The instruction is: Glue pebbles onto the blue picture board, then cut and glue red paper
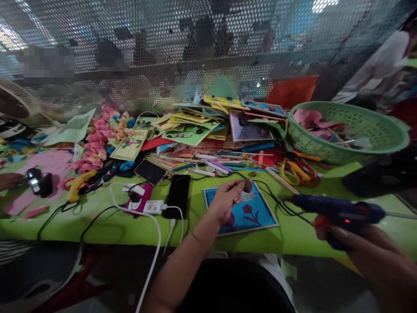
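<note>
My left hand (227, 198) pinches a small dark round piece (248, 186) between thumb and fingers. It is held above a blue card (265, 213) with a pale stick border and dark red flower shapes. Part of the card lies hidden beneath my left hand and wrist. My right hand (342, 237) is wrapped round the handle of a dark blue glue gun (339, 208), whose small red light is lit. The gun's nozzle points left, toward the card, and stays apart from the round piece.
Decorated cards (192, 130) are piled behind, with pens and sticks before them. A green basket (348, 150) and scissors (298, 171) stand right. Left are a black phone (177, 195), a pink power strip (140, 198) with white cables, a yellow glue gun (80, 184) and another person's hand (11, 180).
</note>
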Motion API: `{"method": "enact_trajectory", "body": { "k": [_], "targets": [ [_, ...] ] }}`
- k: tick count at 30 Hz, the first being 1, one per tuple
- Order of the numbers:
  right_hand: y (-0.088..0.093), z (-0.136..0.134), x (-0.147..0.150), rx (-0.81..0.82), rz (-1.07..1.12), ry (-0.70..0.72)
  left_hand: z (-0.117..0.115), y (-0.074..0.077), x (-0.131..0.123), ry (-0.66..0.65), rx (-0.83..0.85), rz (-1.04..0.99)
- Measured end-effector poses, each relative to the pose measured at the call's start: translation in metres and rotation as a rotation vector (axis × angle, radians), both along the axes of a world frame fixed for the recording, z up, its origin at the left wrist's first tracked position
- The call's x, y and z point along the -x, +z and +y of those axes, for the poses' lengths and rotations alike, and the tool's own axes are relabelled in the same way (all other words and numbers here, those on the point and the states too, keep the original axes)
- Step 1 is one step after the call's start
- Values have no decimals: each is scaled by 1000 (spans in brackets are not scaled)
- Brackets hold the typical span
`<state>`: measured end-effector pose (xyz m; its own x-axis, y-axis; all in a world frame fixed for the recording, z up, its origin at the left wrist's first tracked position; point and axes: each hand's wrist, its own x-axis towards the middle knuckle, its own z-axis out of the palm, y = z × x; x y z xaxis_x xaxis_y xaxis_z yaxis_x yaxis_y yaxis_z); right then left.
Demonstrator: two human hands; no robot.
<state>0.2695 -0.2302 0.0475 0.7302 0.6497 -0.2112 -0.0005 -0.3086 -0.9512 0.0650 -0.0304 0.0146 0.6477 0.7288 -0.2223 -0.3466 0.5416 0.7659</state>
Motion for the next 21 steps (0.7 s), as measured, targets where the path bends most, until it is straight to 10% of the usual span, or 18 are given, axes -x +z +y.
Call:
{"method": "enact_trajectory", "body": {
  "k": [13, 21],
  "targets": [
    [-12, 28, 12, -31, -57, 197, -2, -3, 1, -44, -9, 22],
    [-14, 31, 10, -26, -16, 19, -2, -6, -1, -49, -11, 44]
  ]
}}
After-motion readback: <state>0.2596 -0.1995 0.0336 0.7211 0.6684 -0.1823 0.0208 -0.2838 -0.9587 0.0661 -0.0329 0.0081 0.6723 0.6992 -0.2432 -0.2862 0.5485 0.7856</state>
